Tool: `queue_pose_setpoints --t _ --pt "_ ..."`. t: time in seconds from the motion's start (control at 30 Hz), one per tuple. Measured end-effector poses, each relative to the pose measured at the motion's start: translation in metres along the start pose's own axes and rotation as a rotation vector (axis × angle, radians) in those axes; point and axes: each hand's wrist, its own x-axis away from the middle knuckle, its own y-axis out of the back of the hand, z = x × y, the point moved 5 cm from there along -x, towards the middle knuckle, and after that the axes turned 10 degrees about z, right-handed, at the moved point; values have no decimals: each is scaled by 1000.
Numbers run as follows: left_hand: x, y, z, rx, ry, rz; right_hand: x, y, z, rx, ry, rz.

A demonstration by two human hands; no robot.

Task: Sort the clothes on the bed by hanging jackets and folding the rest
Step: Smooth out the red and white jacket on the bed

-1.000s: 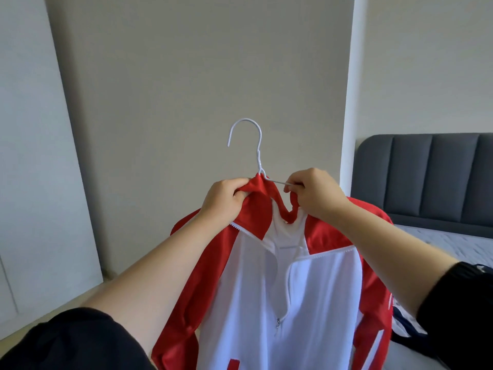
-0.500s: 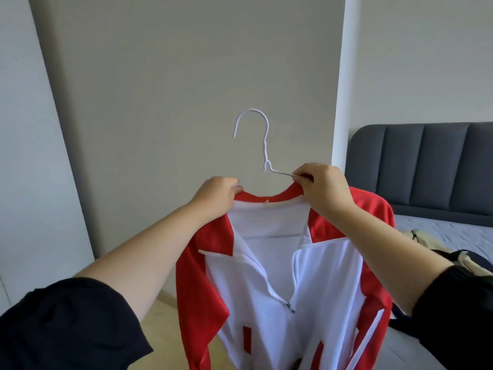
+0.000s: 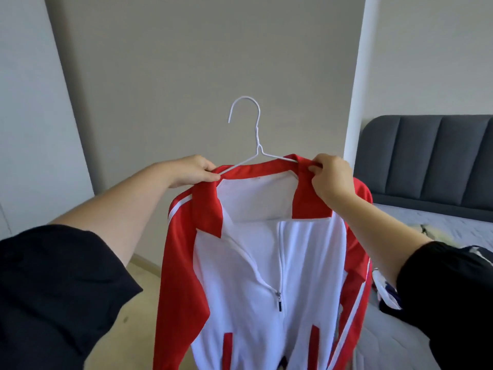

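Observation:
A red and white zip jacket hangs in the air in front of me on a white wire hanger, whose hook points up and to the left. My left hand pinches the left side of the red collar over the hanger's arm. My right hand grips the right side of the collar, where the hanger's other arm goes under the cloth. The zip is open at the top, with the slider partway down the chest. The jacket's hem is out of view below.
A bed with a dark grey padded headboard stands at the right, with more clothes lying on its near edge. A beige wall is straight ahead, and pale wooden floor lies below at the left.
My hands have moved apart along the collar, spreading it wide over the hanger. The collar, bunched between my hands a second ago, now lies flat and open.

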Motion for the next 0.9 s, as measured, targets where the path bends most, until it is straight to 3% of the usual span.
queue_pose_setpoints --t 0.1,0.2,0.23,0.27,0.37,0.4,0.5,0.53,0.63,0.7,0.9 --pt "13 17 -5 -537 46 -145 1 -9 25 -9 156 -95" --pt "32 29 -16 -733 -126 -566 7 -1 50 -55 311 -347" --pt "41 32 -13 -748 -153 -720 8 -3 55 -40 340 -386" --pt "45 32 -6 -767 -133 -790 5 -11 58 6 362 -302" --pt "42 12 32 -884 98 -571 1 -74 58 235 234 330" --pt "44 10 43 -868 128 -571 3 -83 58 241 214 345" --pt "60 18 53 -697 80 -743 11 -80 69 106 262 85" --pt "61 22 56 -654 71 -721 11 -80 71 67 265 52" --pt "56 27 63 -597 106 -429 9 -91 74 17 246 73" --pt "55 27 64 -584 109 -365 12 -94 74 -40 246 51" --pt "66 20 67 -485 71 -654 14 -111 69 -115 171 84"
